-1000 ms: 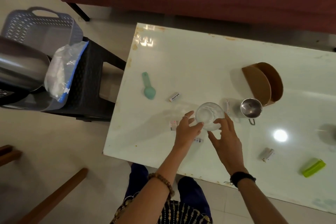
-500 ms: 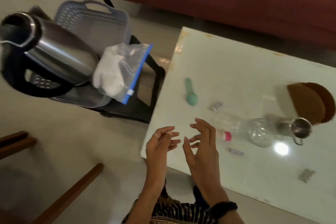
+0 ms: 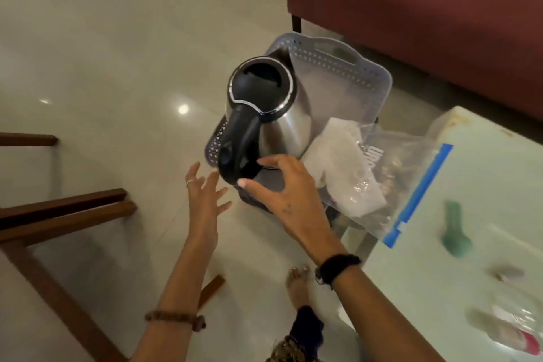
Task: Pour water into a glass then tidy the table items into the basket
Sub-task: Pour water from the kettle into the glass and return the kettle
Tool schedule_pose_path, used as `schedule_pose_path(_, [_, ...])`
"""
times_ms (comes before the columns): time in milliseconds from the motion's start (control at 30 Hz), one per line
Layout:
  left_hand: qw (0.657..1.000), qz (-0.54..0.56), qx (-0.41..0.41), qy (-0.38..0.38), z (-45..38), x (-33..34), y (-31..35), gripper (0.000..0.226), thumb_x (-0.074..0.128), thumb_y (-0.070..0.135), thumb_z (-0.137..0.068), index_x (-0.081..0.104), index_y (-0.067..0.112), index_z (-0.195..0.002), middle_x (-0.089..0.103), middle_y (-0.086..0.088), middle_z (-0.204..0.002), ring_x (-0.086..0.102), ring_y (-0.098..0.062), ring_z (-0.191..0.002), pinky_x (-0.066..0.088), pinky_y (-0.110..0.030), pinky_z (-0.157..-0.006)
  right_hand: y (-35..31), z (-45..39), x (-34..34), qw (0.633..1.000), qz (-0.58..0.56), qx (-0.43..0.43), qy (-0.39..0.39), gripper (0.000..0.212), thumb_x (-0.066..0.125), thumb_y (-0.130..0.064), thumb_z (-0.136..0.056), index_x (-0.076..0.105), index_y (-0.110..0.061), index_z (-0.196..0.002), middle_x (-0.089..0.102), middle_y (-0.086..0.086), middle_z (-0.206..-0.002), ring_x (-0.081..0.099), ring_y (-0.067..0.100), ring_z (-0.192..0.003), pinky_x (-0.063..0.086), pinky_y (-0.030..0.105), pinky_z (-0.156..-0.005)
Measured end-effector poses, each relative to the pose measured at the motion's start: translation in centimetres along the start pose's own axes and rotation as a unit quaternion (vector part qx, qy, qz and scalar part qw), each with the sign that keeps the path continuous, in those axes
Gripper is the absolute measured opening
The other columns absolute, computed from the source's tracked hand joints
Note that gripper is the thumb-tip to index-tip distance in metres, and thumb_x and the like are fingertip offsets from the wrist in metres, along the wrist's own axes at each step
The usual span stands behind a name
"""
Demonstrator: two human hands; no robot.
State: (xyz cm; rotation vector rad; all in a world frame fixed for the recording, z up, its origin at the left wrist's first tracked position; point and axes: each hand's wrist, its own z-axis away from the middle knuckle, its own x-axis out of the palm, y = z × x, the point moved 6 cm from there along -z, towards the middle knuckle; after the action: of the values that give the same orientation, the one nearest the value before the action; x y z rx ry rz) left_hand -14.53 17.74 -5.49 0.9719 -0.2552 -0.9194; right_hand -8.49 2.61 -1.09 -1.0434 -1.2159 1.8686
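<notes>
A steel kettle (image 3: 282, 126) with a black lid and handle stands in the grey perforated basket (image 3: 352, 67), which sits on a black stool beside the table. My right hand (image 3: 288, 191) is at the lower end of the kettle's handle, thumb and forefinger spread on either side of it and not closed round it. My left hand (image 3: 204, 194) hovers just left of the handle, fingers spread and holding nothing. The glass is out of view.
A zip bag (image 3: 382, 179) with white contents lies in the basket and overhangs the white table (image 3: 484, 185). On the table lie a green spoon (image 3: 455, 232), a small grey piece (image 3: 508, 273) and a blurred clear bottle (image 3: 514, 329). Wooden furniture legs stand at the left, a maroon sofa behind.
Both hands left the glass on the table and swung left to the basket. My view turned with them, and my right hand now reaches the kettle's handle.
</notes>
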Motion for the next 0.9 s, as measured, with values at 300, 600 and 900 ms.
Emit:
schedule_pose_path(300, [0.997,-0.027,-0.024,-0.067,-4.6,1.3,-1.1,0.075,0.055,0.079,-0.057,0.060,0.033,-0.116,0.070,-0.002,-0.107,0.068,-0.015,-0.091,0.057,-0.027,-0.069,-1.0,-3.7,6.5,0.954,-0.266,0.073,0.119,0.026,0.080,-0.032,-0.068,0.071,-0.019,-0.089,0.072,-0.012,-0.077,0.069,0.003,-0.079,0.057,0.021,-0.074])
schedule_pose_path(600, [0.990,-0.117,-0.023,-0.080,-5.6,0.2,-0.4,0.058,0.057,0.009,-0.088,0.037,0.028,-0.140,0.065,-0.012,-0.109,0.066,-0.023,-0.082,0.057,-0.035,-0.074,-2.8,-4.3,3.2,0.931,-0.265,-0.032,0.247,0.029,0.066,-0.050,-0.070,0.055,-0.033,-0.049,0.050,-0.013,-0.038,0.050,0.004,-0.037,0.043,0.019,-0.044])
schedule_pose_path(900, [0.987,-0.132,0.087,-0.002,-2.0,0.9,1.2,0.038,0.042,0.014,-0.096,0.046,0.009,-0.134,0.058,-0.017,-0.124,0.059,-0.014,-0.084,0.053,-0.015,-0.063,-5.9,3.1,-0.8,0.944,-0.270,-0.114,0.154,0.031,0.062,-0.046,-0.073,0.049,-0.025,-0.053,0.045,-0.013,-0.041,0.045,0.007,-0.037,0.041,0.021,-0.042])
